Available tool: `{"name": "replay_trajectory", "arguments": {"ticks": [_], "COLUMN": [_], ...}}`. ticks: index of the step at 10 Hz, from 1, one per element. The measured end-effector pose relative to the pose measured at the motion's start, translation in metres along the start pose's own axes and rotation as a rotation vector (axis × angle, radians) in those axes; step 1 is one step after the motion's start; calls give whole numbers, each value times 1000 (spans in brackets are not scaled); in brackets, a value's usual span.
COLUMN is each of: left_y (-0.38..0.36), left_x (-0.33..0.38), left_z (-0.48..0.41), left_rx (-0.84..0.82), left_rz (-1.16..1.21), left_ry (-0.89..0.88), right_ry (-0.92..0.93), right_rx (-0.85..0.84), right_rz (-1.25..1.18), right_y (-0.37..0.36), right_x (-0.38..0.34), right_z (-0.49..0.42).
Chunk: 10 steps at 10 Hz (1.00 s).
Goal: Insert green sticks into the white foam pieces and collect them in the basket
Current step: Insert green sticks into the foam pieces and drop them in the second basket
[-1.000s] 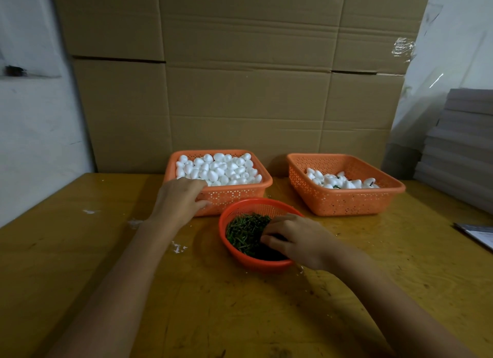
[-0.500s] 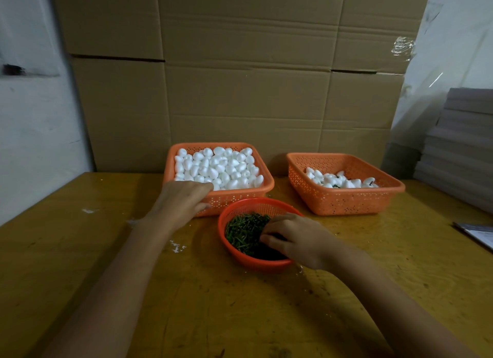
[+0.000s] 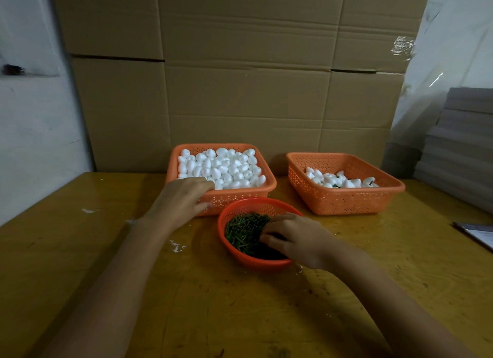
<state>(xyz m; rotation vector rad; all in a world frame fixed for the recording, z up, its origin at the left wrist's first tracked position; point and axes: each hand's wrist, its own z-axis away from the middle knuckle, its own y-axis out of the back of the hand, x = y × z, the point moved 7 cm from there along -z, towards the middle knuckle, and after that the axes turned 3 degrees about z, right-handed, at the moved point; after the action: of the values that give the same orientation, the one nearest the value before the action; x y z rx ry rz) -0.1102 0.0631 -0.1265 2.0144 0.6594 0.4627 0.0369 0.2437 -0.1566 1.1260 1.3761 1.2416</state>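
A square orange basket (image 3: 240, 197) heaped with plain white foam pieces (image 3: 224, 166) stands at the back centre, tipped toward me. My left hand (image 3: 181, 201) grips its front left rim, fingers over the edge and thumb on the outer wall. In front of it sits a round orange bowl (image 3: 226, 216) of green sticks (image 3: 244, 230). My right hand (image 3: 296, 240) is inside that bowl, fingers curled down into the sticks, fingertips hidden. A second square orange basket (image 3: 344, 201) at the back right holds some foam pieces (image 3: 338, 180) with green sticks in them.
The yellow wooden table (image 3: 240, 304) has white foam crumbs (image 3: 177, 247) near my left forearm. Stacked cardboard boxes (image 3: 240, 77) wall off the back. A pile of grey sheets (image 3: 461, 149) stands at the right, and a dark flat item (image 3: 477, 235) lies at the right edge.
My left hand has taken hold of the foam basket's front rim and tipped the basket toward me. My right hand stays in the bowl of sticks.
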Motion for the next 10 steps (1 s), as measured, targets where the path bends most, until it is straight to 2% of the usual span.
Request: {"name": "replay_trajectory", "arguments": {"ticks": [2,3,4,5,6,7,8,9,10], "left_y": [-2,-2,-8,-18,-25,-29,-24,-7,7], "left_x": [1,-1,-7,-13,-18,-20,-19,-17,-19], "left_z": [-5,-10,-21,-35,-45,-47,-51,-51,-48], "left_rx": [3,-15,-196,-473,-612,-645,-497,-274,-67], "left_rz": [-146,-106,-85,-2,84,123,194,379,698], "left_ry": [110,260,379,420,415,422,386,335,355], "right_ry": [3,5,7,6,7,7,9,14,24], "right_rx": [4,11,7,11,5,0,3,5,15], "right_rz": [-4,-1,-7,-8,-4,-10,-13,-13,-15], "right_y": [-1,-1,-1,-1,-2,-3,-2,-2,-1], "right_x": [1,2,1,3,3,4,4,3,2], "right_z": [0,-1,-2,-2,-2,-3,-3,-3,-3]}}
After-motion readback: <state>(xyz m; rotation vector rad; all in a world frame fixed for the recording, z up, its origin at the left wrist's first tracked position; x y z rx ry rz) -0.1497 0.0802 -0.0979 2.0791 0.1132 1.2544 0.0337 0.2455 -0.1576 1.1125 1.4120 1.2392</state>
